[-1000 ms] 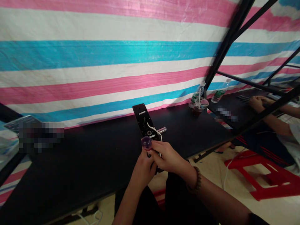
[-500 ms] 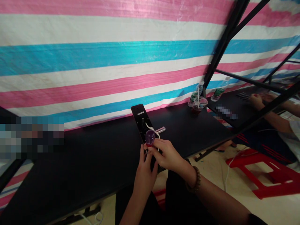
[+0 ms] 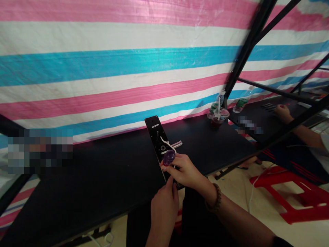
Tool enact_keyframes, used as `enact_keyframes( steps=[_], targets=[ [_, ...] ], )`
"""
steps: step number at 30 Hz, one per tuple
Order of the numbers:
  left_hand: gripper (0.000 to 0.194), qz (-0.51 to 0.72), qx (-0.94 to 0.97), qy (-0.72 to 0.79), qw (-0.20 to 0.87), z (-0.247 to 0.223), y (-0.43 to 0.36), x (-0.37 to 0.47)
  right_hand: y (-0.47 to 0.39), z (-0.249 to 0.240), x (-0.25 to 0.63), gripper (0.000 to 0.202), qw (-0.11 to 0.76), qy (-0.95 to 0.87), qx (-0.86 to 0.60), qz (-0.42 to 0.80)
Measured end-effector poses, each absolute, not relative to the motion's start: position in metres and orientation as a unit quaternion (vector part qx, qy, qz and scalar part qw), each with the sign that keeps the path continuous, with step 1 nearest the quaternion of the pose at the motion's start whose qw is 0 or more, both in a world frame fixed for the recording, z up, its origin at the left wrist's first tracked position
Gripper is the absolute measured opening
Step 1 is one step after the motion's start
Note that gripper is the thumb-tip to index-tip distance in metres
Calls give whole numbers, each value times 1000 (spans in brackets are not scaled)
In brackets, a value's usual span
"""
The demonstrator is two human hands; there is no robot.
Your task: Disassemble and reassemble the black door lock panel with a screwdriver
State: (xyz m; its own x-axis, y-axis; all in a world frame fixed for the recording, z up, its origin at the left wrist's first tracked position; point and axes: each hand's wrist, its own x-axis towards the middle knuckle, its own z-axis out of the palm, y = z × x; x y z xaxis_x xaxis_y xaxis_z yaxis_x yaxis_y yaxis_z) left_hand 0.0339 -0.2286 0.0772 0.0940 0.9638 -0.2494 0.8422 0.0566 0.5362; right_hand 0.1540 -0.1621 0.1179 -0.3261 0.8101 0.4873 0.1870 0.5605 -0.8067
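Observation:
A long black panel (image 3: 153, 127) with small screws, a white label and a white cable (image 3: 168, 144) lies slantwise on the black table. Over its near part, my right hand (image 3: 183, 169) is closed around a screwdriver with a glossy purple handle (image 3: 169, 157); its shaft is hidden. My left hand (image 3: 164, 204) is at the panel's near end, just below the right hand. Its fingers are curled in and mostly out of sight, so what they hold, if anything, does not show. A small clear strip (image 3: 177, 144) lies beside the panel's right edge.
On the table's (image 3: 102, 178) far right stand a lidded cup (image 3: 219, 117) with a straw and a water bottle (image 3: 213, 109). Black metal bars (image 3: 248, 44) rise beyond. Another person's hand (image 3: 284, 112) is at the neighbouring table. A red stool (image 3: 290, 202) stands right.
My left hand has drawn back toward me, away from the screwdriver, and its fingers have curled. The purple handle has tipped over and sits slightly lower and to the right.

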Motion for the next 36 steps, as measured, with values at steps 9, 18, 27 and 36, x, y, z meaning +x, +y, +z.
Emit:
enact_keyframes(
  steps=[9, 18, 27, 36],
  targets=[
    [33, 286, 359, 553, 695, 88, -215, 54, -162, 122, 159, 22, 420, -770, -350, 330],
    [45, 388, 146, 506, 756, 89, -211, 71, -163, 122, 153, 7, 405, -771, -375, 318],
    [61, 445, 200, 445, 751, 78, -223, 74, -164, 117, 157, 14, 424, -745, -407, 316],
    [64, 445, 185, 439, 759, 81, -222, 72, -164, 118, 165, 22, 389, -779, -401, 285]
  ],
)
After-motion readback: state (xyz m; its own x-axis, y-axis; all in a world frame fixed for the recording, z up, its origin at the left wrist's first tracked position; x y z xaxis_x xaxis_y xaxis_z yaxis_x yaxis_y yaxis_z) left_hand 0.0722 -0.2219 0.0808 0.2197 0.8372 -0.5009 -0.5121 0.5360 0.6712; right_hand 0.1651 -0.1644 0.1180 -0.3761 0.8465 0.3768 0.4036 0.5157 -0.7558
